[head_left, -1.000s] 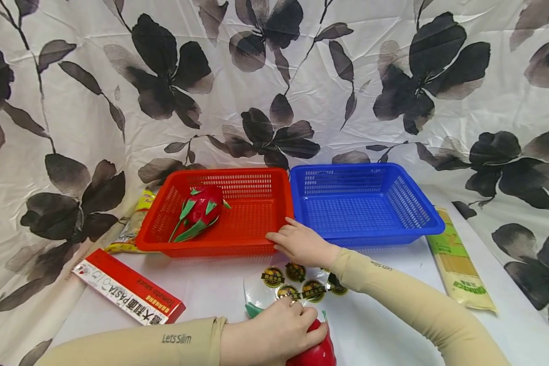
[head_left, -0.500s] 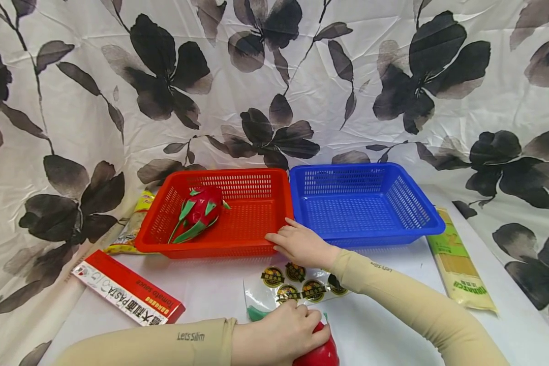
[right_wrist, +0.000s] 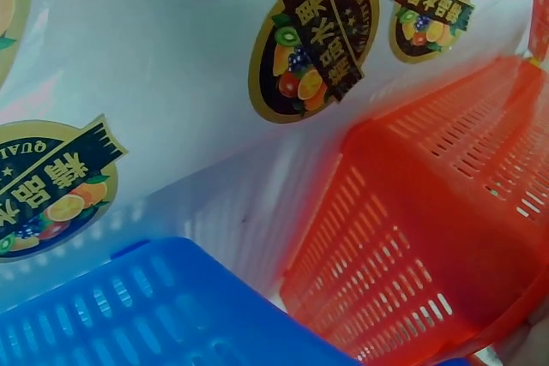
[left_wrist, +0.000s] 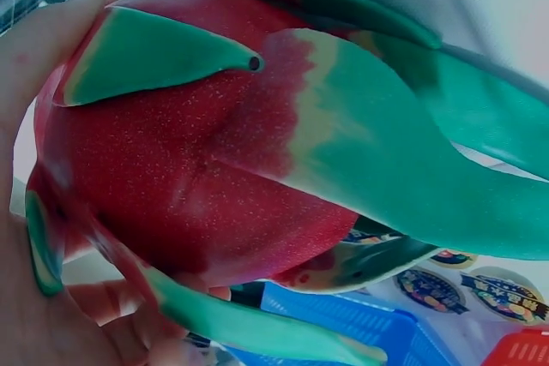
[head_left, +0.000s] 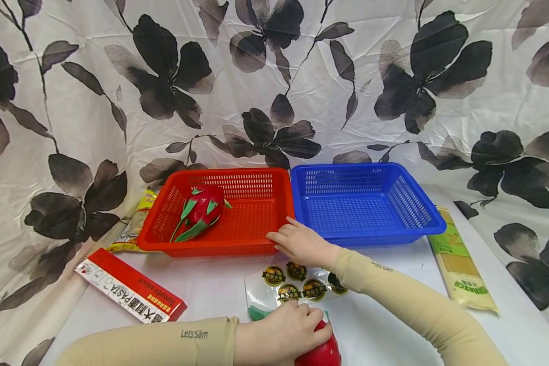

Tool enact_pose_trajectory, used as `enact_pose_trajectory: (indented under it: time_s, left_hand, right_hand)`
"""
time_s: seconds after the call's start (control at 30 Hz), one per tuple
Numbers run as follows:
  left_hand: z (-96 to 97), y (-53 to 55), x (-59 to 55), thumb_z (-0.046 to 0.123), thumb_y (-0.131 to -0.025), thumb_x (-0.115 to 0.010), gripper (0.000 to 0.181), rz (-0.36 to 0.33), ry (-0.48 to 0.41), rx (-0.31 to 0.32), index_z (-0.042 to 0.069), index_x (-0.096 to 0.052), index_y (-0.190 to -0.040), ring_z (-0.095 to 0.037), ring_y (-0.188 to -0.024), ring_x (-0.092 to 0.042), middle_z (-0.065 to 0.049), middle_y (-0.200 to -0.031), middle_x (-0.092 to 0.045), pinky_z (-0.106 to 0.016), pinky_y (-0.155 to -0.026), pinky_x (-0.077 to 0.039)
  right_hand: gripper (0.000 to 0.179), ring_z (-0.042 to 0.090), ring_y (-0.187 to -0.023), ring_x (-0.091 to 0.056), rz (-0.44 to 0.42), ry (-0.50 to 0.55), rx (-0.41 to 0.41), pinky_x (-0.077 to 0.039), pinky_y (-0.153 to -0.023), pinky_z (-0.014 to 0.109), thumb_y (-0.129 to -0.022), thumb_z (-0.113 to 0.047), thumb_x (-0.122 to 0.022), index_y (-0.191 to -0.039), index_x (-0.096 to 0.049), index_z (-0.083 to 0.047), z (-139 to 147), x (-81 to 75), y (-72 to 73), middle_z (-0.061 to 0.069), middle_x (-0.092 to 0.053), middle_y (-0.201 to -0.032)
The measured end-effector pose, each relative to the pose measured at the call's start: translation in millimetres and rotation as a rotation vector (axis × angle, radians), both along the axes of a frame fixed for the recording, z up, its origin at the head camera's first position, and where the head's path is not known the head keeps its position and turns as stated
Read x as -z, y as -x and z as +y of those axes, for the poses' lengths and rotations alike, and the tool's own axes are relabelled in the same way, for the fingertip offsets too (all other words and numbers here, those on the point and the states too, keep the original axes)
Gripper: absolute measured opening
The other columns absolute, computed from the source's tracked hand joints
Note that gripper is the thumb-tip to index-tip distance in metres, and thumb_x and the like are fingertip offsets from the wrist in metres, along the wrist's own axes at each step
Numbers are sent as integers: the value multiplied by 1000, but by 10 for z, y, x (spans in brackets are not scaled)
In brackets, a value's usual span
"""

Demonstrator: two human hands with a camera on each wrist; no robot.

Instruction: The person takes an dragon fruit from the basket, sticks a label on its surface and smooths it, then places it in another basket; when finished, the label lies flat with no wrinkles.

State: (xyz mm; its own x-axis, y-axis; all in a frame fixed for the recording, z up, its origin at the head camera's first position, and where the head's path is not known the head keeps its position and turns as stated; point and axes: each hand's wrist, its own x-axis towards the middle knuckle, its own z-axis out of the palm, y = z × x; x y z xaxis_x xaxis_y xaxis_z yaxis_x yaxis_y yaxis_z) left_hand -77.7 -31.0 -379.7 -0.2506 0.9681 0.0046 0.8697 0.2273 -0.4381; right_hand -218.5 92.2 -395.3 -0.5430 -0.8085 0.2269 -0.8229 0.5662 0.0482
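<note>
At the bottom middle of the head view my left hand grips a dragon fruit, red with green leaf tips. The left wrist view shows the fruit filling the frame, thumb on one side and fingers curled beneath. My right hand rests with its fingertips at the front right corner of the red basket, right where it meets the blue basket. A second dragon fruit lies inside the red basket, toward its left side.
A clear sheet with round fruit stickers lies in front of the baskets. On the left are a red and white pasta box and a yellow bag. A noodle packet lies at right. Floral cloth hangs behind.
My left hand has shifted slightly to the right, with the dragon fruit still in its grip. The right hand stays at the basket corner.
</note>
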Motion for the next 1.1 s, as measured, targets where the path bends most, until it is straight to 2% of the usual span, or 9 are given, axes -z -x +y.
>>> enact_pose_trajectory:
  time_s: [0.2, 0.27, 0.43, 0.63, 0.7, 0.8, 0.87, 1.0, 1.1]
  left_hand:
    - [-12, 22, -20, 76, -68, -55, 75, -123, 41, -60, 30, -46, -126, -6, -84, -55, 7, -101, -53, -20, -62, -45]
    - [-16, 28, -17, 76, -67, -55, 77, -138, 37, -75, 30, -45, -128, -6, -86, -55, 7, -102, -53, -20, -63, -45]
    - [-30, 33, -4, 76, -67, -55, 78, -163, 20, -90, 30, -45, -130, -7, -88, -55, 7, -103, -54, -21, -63, -44]
    - [-48, 73, -19, 74, -69, -55, 78, -298, 43, -118, 30, -43, -132, -8, -96, -53, 6, -109, -54, -21, -68, -46]
    - [-58, 82, -21, 74, -69, -55, 79, -321, 47, -127, 31, -43, -133, -8, -98, -52, 6, -110, -54, -22, -70, -47]
    - [-70, 89, -9, 75, -68, -55, 79, -314, 46, -132, 31, -42, -133, -9, -100, -51, 6, -111, -54, -22, -70, -47]
    - [-79, 90, 8, 75, -69, -54, 79, -283, 37, -132, 31, -42, -133, -9, -100, -50, 6, -111, -54, -22, -69, -46]
    - [-105, 86, 58, 77, -69, -52, 80, -214, 0, -124, 30, -43, -134, -10, -99, -50, 6, -109, -54, -22, -66, -43]
    - [-126, 83, 96, 76, -70, -52, 80, -201, -38, -115, 29, -42, -134, -10, -98, -49, 5, -108, -54, -21, -66, -42]
  right_hand:
    - [45, 26, -132, -38, -69, -46, 30, -20, -113, 43, -95, -32, -48, -135, -45, -12, 20, -5, -8, 7, -51, -134]
    - [49, 28, -136, -31, -78, -53, 32, -19, -114, 43, -95, -33, -48, -138, -42, -12, 40, -8, -18, 9, -44, -140]
    - [54, 30, -138, -25, -94, -45, 27, -20, -113, 43, -94, -35, -50, -141, -37, -12, 109, -27, -67, 11, -35, -147]
    - [55, 33, -137, -27, -127, -36, 31, -24, -112, 42, -93, -36, -52, -141, -37, -15, 203, -99, -172, 13, -32, -148]
    - [55, 33, -137, -28, -143, -40, 32, -25, -111, 42, -93, -36, -52, -141, -36, -15, 228, -123, -201, 13, -31, -148]
    - [55, 33, -136, -29, -152, -38, 37, -27, -111, 42, -93, -36, -52, -141, -37, -15, 273, -148, -247, 12, -31, -148]
    - [56, 32, -136, -29, -148, -38, 40, -27, -110, 42, -92, -37, -52, -141, -37, -14, 304, -152, -280, 12, -32, -148]
    - [56, 34, -135, -30, -110, -36, 27, -28, -110, 43, -92, -37, -53, -140, -39, -11, 354, -139, -345, 14, -34, -146]
    - [56, 35, -135, -30, -80, -34, 11, -28, -110, 44, -91, -37, -54, -139, -40, -10, 384, -116, -389, 16, -35, -145]
